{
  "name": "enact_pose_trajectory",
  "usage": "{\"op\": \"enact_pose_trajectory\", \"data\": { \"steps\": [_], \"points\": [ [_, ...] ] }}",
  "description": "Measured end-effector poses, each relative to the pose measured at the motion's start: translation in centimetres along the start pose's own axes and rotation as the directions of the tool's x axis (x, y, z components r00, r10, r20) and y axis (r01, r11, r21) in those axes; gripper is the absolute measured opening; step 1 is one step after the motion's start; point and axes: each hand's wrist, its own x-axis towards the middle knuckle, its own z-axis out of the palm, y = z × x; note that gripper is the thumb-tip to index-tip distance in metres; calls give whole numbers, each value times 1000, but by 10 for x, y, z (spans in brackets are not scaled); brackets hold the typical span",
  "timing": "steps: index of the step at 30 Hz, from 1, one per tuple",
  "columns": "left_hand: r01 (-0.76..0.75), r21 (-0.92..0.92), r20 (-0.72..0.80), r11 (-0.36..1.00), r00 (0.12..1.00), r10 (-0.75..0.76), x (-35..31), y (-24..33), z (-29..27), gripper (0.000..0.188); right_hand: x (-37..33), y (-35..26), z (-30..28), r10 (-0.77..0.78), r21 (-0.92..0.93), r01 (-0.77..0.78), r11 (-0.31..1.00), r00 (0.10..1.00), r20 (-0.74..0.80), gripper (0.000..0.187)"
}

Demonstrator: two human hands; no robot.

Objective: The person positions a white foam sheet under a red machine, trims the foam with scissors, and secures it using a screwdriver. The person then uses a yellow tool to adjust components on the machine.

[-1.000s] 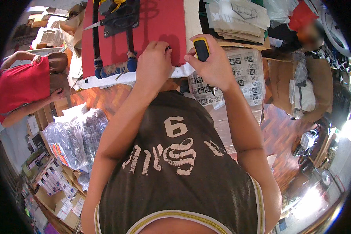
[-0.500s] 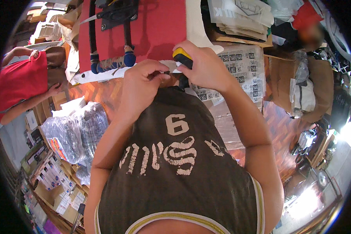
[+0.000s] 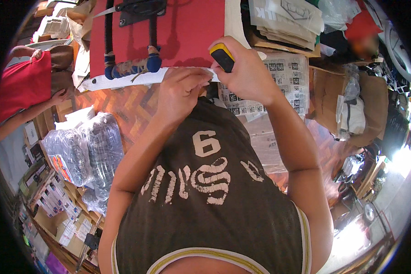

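Note:
My right hand (image 3: 247, 73) is closed around a black-and-yellow handled tool (image 3: 222, 58); its working end is hidden. Beside it, my left hand (image 3: 181, 91) has its fingers pinched together at the white front edge (image 3: 137, 81) of a red-topped table. Anything between those fingertips is too small or hidden to make out. On the red surface (image 3: 192, 32), left of my hands, sits a black metal frame (image 3: 144, 16) with two dark bars. Blue and tan wrapping (image 3: 132, 69) joins the bars' near ends.
To the left, a person in a red top (image 3: 27, 89) stands close by. Plastic-wrapped bundles (image 3: 102, 148) lie below left. On the right are printed wrapping sheets (image 3: 287, 82), stacked boards (image 3: 285, 34) and an open cardboard box (image 3: 324, 96).
My left hand has shifted right and turned, bringing its fingertips closer to my right hand. The yellow-and-black tool has moved slightly right and tilts more steeply.

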Motion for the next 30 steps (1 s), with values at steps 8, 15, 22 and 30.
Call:
{"op": "enact_pose_trajectory", "data": {
  "steps": [8,15,22,30],
  "points": [
    [202,-10,-22,979,979,-202,4,13,0,22,-3,0,1,-37,20,37,999,999,-19,38],
    [217,-11,39,976,975,-216,12,16,-7,23,-5,-1,0,-26,29,27,999,999,-25,37],
    [241,104,39,965,968,-246,19,31,-8,28,-11,-2,2,-103,5,104,995,991,-87,36],
    [53,170,-34,984,998,-48,8,13,-5,24,-17,-1,6,-102,-22,101,995,990,-99,35]
  ]
}}
